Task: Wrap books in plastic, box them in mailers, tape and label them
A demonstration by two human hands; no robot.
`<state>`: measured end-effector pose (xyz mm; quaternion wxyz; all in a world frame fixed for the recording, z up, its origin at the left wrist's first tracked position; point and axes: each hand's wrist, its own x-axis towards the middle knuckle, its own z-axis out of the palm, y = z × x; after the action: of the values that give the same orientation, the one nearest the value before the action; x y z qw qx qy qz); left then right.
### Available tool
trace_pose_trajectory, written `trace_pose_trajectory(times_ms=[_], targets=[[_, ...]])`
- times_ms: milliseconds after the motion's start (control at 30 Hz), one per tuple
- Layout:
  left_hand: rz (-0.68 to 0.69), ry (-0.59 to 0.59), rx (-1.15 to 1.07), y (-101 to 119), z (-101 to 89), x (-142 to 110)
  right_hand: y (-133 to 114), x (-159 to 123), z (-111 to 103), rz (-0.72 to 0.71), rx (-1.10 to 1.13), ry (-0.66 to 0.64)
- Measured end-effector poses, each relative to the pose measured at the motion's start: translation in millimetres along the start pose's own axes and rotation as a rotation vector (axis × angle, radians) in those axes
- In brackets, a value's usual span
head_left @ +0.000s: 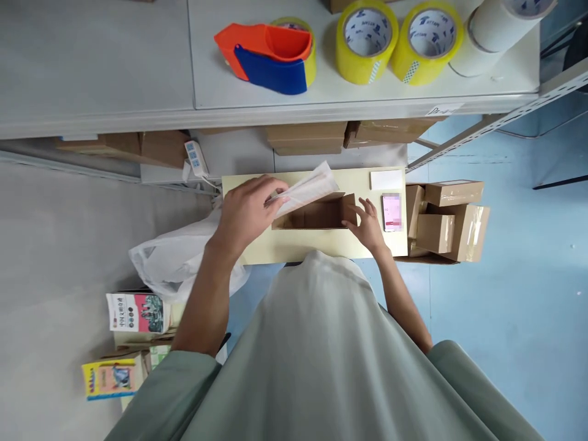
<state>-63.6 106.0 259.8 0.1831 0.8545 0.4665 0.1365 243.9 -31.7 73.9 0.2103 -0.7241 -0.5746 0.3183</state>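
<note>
An open brown cardboard box (321, 215) lies on a small pale yellow table (294, 248) below me. My left hand (248, 209) is closed on a clear plastic packet (307, 187), held slanted over the box's left end. My right hand (367, 223) grips the right end flap of the box with curled fingers. A pink item (392, 211) and a white card (386, 179) lie on the table to the right of the box.
A shelf (138, 116) above holds an orange and blue tape dispenser (269, 55), two yellow tape rolls (367, 40) and a white roll (496, 30). Small taped boxes (448, 217) stand right of the table. A white plastic bag (174, 260) and books (133, 312) lie at left.
</note>
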Motion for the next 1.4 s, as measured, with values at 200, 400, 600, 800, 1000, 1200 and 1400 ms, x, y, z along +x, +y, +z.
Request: trace_pose_trajectory(times_ms=[200,400,600,800,1000,1200,1400], targets=[[0.054,-0.183,0.013,14.9,36.6,14.8,1.2,3.2,2.0,0.017,0.057,-0.035],[0.031,-0.29,-0.016,8.7,73.5,14.4,2.4,4.5,-1.4,0.007,0.085,-0.067],[0.019,-0.39,-0.042,-0.6,104.3,9.8,6.3,6.0,-3.2,0.005,0.073,-0.071],[-0.016,-0.423,-0.113,-11.7,129.0,2.3,8.3,6.6,-5.0,0.005,0.054,-0.074],[-0.068,-0.398,-0.184,-20.3,147.1,-7.3,4.2,3.2,-7.9,0.005,0.039,-0.06],[-0.183,-0.152,-0.106,-27.3,131.4,-44.9,-8.2,-12.1,-22.6,-0.004,0.063,-0.007],[-0.552,0.158,-0.201,-55.1,121.9,-82.1,-10.0,-26.8,-32.8,0.151,0.2,0.125]])
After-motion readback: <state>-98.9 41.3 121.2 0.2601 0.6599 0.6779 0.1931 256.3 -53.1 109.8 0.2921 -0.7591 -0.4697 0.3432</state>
